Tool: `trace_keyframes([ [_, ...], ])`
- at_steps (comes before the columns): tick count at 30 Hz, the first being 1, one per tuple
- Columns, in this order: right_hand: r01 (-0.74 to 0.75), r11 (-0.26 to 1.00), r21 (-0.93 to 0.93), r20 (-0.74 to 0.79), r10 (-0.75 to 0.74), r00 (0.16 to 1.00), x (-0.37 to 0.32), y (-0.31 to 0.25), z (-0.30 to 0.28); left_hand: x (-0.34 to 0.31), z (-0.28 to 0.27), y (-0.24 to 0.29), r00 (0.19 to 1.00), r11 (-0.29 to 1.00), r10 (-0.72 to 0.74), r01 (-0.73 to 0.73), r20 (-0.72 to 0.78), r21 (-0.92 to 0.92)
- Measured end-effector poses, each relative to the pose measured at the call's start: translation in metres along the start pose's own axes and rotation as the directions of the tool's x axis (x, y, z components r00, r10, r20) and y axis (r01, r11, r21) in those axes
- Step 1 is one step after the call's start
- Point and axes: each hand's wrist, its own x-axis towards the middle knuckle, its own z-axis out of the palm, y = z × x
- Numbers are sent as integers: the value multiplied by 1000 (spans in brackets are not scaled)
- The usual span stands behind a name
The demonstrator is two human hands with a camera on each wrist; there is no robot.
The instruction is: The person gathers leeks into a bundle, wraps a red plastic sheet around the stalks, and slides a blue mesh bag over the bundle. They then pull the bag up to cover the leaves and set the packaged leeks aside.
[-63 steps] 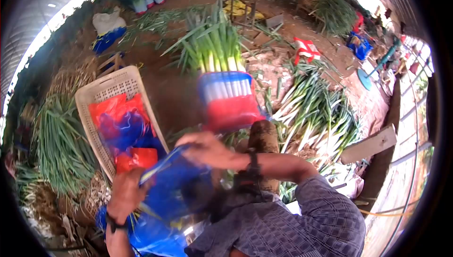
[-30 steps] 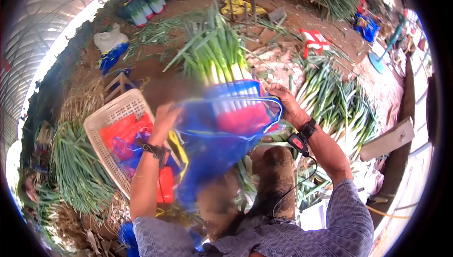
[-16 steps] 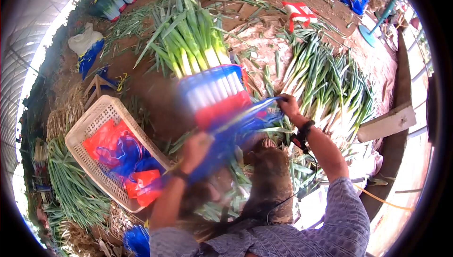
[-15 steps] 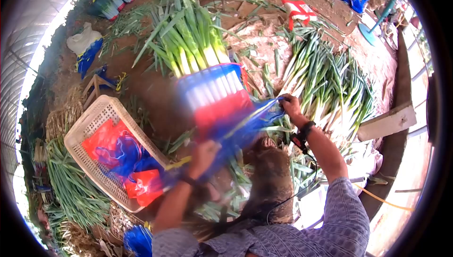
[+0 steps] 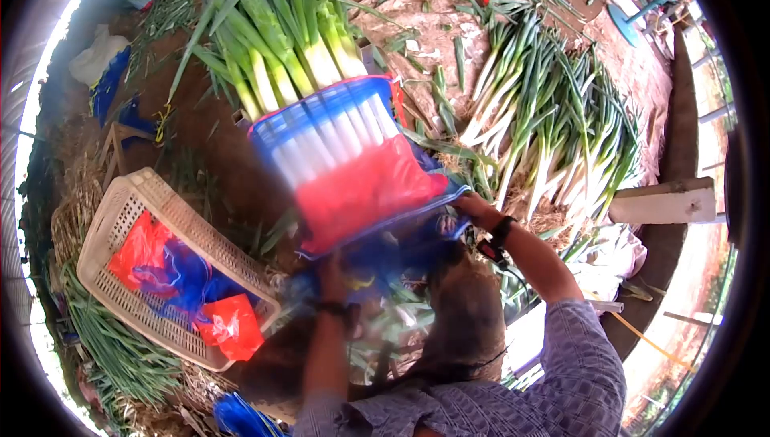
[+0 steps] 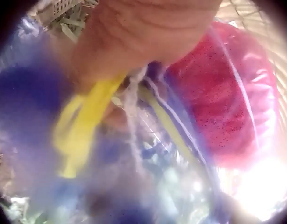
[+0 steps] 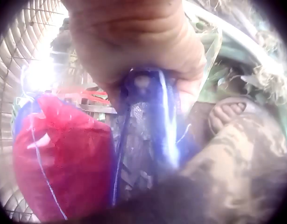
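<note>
A bundle of leeks (image 5: 281,44) stands ahead of me, its white stalks inside a blue, clear and red bag (image 5: 353,192). A second bag, blue and see-through (image 5: 405,246), is spread between my hands at the red end of that bundle. My left hand (image 5: 333,277) grips its near left edge, blurred in the head view; a yellow strap (image 6: 85,130) and white cords hang below the fingers in the left wrist view. My right hand (image 5: 479,211) pinches the right edge of the blue bag. The right wrist view shows the folded blue plastic (image 7: 143,116) under its fingers.
A beige basket (image 5: 188,216) with red and blue bags stands on the left. Loose leeks (image 5: 553,116) lie in a pile at the right, and more greens (image 5: 120,349) lie beyond the basket. A pale board (image 5: 666,203) juts in at the right.
The blue bag has gone from a bunched shape near my lap to spread out between both hands, at the bundle's red end. My left hand has come down and nearer; the head view has shifted.
</note>
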Motion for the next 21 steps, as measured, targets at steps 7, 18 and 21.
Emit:
trace_keyframes([
  [7,-130,639,758,25,171,985,99,-76,25,91,-8,2,994,999,-30,27,-110,-31],
  [18,-222,815,536,174,150,973,100,-154,-1,81,-64,-28,976,974,158,-128,-151,188],
  [21,-236,838,492,248,125,961,83,-179,-13,82,-64,-36,947,962,229,-185,-225,202],
])
